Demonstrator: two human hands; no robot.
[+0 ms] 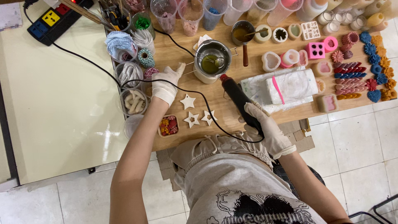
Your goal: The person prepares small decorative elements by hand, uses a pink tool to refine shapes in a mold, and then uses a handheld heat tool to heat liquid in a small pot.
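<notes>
The right hand (265, 126) is closed around the black heat gun (240, 101), stiff and probably light, held at its rear; the left hand (166, 85) rests open beside the metal pot (212, 62).

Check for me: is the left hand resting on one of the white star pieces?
No: the gloved left hand touches the metal melting pot, while the star pieces lie untouched below it.

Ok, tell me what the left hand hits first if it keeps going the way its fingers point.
The left hand points up and right across the table. First in that line is probably the metal pot of greenish liquid, likely its thin wire handle; height is hard to judge from above.
</notes>
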